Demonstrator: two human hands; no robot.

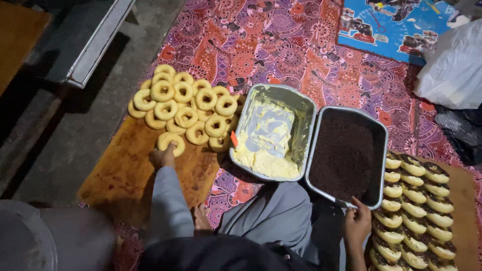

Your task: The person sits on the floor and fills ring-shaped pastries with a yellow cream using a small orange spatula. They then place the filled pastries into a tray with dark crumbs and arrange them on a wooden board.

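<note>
My left hand [162, 156] reaches out over a brown wooden board [125, 173] and grips a plain ring doughnut [171, 141] at the near edge of a heap of several plain doughnuts [188, 108]. My right hand [356, 221] sits at the near corner of a metal tin of dark chocolate sprinkles [346, 155], fingers curled; a thin utensil seems to be in it, but I cannot tell for sure. Beside that tin stands a second metal tin with pale yellow cream [268, 150].
Rows of several filled, sprinkle-topped doughnuts [414, 211] lie on a board at the right. A patterned red cloth [301, 55] covers the floor. A white plastic bag [452, 65] sits far right, a metal bench edge [98, 42] at upper left, a round lid [25, 236] at lower left.
</note>
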